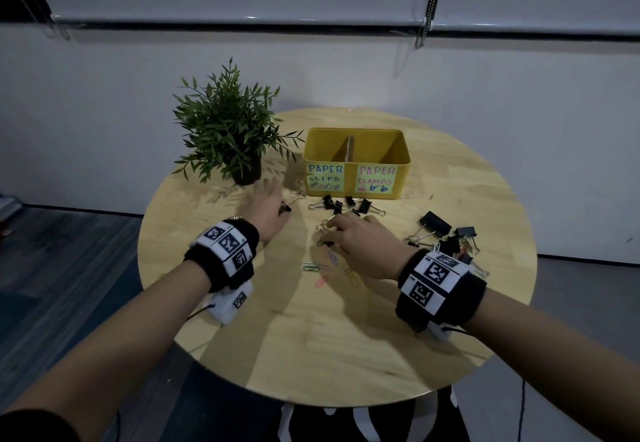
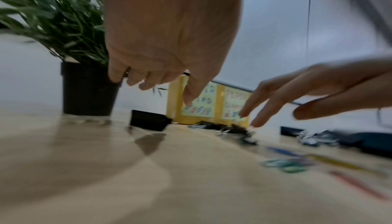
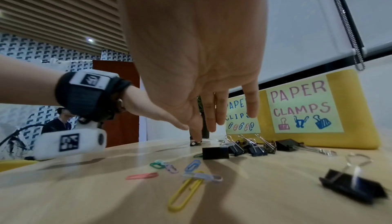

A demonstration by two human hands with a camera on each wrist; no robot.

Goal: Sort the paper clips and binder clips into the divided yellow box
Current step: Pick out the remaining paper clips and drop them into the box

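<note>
The divided yellow box [image 1: 403,178] stands at the back of the round table, labelled PAPER CLIPS on the left and PAPER CLAMPS on the right [image 3: 360,110]. Small black binder clips [image 1: 346,204] lie just in front of it. Larger ones [image 1: 446,237] sit to the right. Coloured paper clips [image 1: 325,268] [image 3: 186,170] are scattered nearer me. My left hand [image 1: 273,206] [image 2: 161,91] hovers with loose fingers over a lone black binder clip [image 1: 286,207] [image 2: 148,122] and holds nothing. My right hand [image 1: 349,230] [image 3: 222,120] is empty, with straight fingers pointing down above the middle clips.
A potted green plant [image 1: 228,129] [image 2: 89,90] stands left of the box, close behind my left hand. The wooden table [image 1: 311,337] has bare surface toward its front edge. A white wall runs behind it. A person [image 3: 61,122] sits far off in the background.
</note>
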